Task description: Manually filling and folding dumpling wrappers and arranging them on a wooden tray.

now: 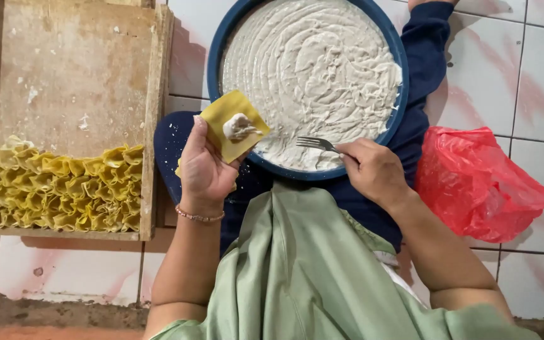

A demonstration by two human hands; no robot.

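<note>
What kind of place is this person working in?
Probably a home or small food-making spot, with the work done on a tiled floor. A wooden tray holds rows of folded dumplings, and a blue basin holds white filling.

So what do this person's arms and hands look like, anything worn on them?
Both forearms are bare, with no sleeves showing over them. The left hand has a thin beaded bracelet in pink and pale beads around the wrist. The right hand wears nothing that shows: no ring, watch or glove. The fingers are ungloved. A light green garment covers the body between the arms.
</note>
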